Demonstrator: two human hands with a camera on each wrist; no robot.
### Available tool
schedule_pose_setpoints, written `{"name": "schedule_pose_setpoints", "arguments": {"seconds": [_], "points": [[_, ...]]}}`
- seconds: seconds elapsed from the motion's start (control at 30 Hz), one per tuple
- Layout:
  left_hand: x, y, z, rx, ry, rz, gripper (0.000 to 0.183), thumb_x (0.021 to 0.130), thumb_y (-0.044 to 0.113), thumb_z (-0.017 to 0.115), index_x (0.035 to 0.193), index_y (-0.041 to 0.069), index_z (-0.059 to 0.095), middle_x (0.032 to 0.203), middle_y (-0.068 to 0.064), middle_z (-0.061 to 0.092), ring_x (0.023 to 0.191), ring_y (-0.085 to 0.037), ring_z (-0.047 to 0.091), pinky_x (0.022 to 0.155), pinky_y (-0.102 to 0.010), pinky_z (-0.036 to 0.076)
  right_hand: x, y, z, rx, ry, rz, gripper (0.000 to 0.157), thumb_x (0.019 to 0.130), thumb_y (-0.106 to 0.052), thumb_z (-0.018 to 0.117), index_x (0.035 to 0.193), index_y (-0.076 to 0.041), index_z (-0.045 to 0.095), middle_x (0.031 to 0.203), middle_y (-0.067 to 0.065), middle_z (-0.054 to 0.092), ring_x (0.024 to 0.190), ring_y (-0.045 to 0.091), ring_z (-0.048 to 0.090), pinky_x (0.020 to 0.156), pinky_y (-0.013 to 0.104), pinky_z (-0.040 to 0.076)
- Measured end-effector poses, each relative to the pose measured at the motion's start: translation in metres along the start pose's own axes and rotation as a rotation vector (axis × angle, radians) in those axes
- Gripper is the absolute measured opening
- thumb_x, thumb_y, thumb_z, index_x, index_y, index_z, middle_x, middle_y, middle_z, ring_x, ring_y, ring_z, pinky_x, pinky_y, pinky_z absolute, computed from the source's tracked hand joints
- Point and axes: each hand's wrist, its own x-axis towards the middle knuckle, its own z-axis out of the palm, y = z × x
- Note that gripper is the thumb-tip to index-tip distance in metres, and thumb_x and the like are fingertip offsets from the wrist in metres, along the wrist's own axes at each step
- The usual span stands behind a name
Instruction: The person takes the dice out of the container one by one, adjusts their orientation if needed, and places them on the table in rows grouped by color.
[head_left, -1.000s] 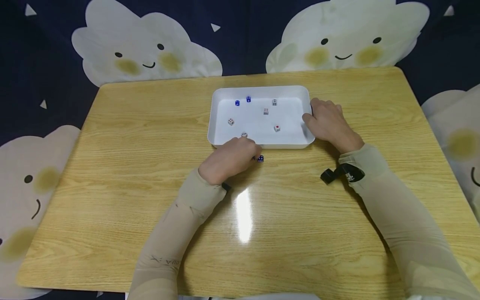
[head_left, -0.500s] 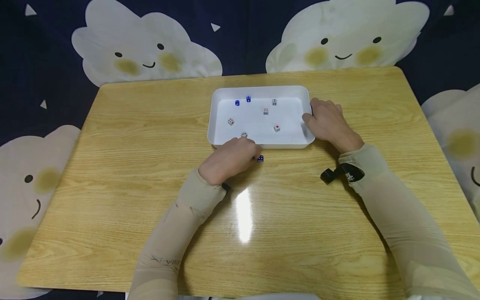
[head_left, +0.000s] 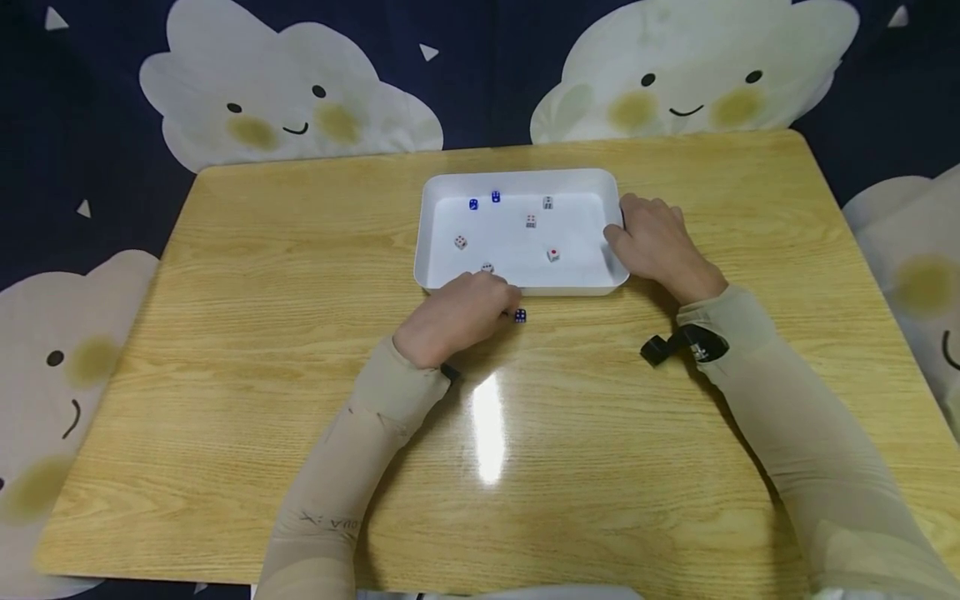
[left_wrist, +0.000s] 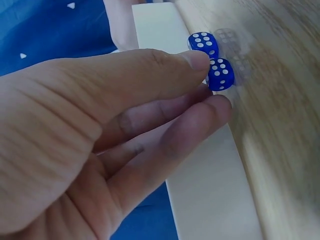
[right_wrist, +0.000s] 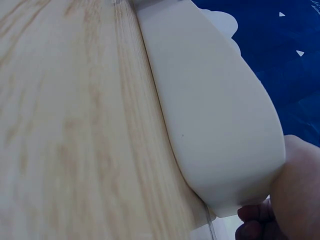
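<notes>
In the head view, a white rectangular tray (head_left: 577,291) stands on the wooden table with several small dice inside. My left hand (head_left: 459,312) is at its near edge. The left wrist view shows two blue dice with white pips side by side on the table, just outside the tray wall. My left thumb and fingertips pinch the closer blue die (left_wrist: 221,75), while the other blue die (left_wrist: 202,44) sits right beyond it. At the tray's right end, my right hand (head_left: 660,250) grips the wall, thumb over the rim and fingers outside.
Inside the tray lie two blue dice, one of them a blue die (head_left: 496,197) near the back wall, and several white dice, including a white die (head_left: 553,254) with a red pip. Cloud-patterned dark cloth (head_left: 487,75) hangs behind the table (head_left: 300,333).
</notes>
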Motion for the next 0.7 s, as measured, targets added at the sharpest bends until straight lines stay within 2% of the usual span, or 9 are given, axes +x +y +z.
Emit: {"name": "schedule_pose_setpoints", "arguments": {"seconds": [0.3,0.47,0.53,0.57,0.63,0.7], "points": [[-0.002,0.001,-0.009,0.005,0.048,0.051,0.034,0.099,-0.001,0.053,0.07,0.015,0.058,0.073,0.002,0.055,0.077,-0.016,0.05,0.074,-0.027,0.045,-0.002,0.003,-0.002,0.01,0.006,0.006,0.04,0.103,-0.03,0.036,0.112,0.005,0.054,0.101,0.022,0.057,0.097,0.042,0.05,0.084,0.05,0.034],[-0.001,0.0,-0.013,0.0,0.077,0.067,0.024,0.101,0.004,0.058,0.08,0.013,0.066,0.079,0.0,0.062,0.077,-0.015,0.051,0.074,-0.028,0.047,-0.002,0.004,-0.003,0.014,0.005,0.015,0.039,0.103,-0.03,0.036,0.111,0.004,0.054,0.1,0.022,0.056,0.098,0.042,0.05,0.084,0.05,0.033],[-0.002,-0.002,-0.016,-0.016,0.093,0.059,0.015,0.101,0.008,0.062,0.089,0.011,0.071,0.087,-0.001,0.068,0.08,-0.015,0.056,0.079,-0.029,0.051,-0.002,0.003,-0.003,0.016,-0.001,0.023,0.038,0.103,-0.03,0.036,0.111,0.004,0.054,0.1,0.021,0.056,0.098,0.042,0.05,0.084,0.05,0.033],[-0.002,-0.003,-0.017,-0.021,0.103,0.052,0.012,0.101,0.01,0.064,0.094,0.01,0.073,0.091,-0.001,0.071,0.082,-0.015,0.059,0.086,-0.031,0.054,-0.002,0.002,-0.003,0.019,-0.006,0.025,0.038,0.103,-0.03,0.036,0.112,0.003,0.054,0.1,0.021,0.056,0.098,0.041,0.05,0.085,0.05,0.033],[-0.004,-0.006,-0.02,-0.033,0.129,0.037,0.01,0.099,0.01,0.066,0.101,0.009,0.075,0.098,-0.003,0.075,0.087,-0.015,0.066,0.099,-0.038,0.055,-0.001,0.001,-0.003,0.022,-0.014,0.025,0.038,0.103,-0.03,0.037,0.111,0.003,0.054,0.1,0.02,0.056,0.099,0.041,0.05,0.085,0.05,0.033],[-0.004,-0.01,-0.024,-0.04,0.156,0.023,0.013,0.098,0.01,0.067,0.107,0.008,0.076,0.104,-0.004,0.077,0.092,-0.016,0.071,0.103,-0.041,0.055,-0.001,-0.001,-0.003,0.024,-0.02,0.02,0.038,0.103,-0.03,0.037,0.112,0.003,0.054,0.1,0.02,0.056,0.099,0.041,0.05,0.086,0.05,0.033]]}}
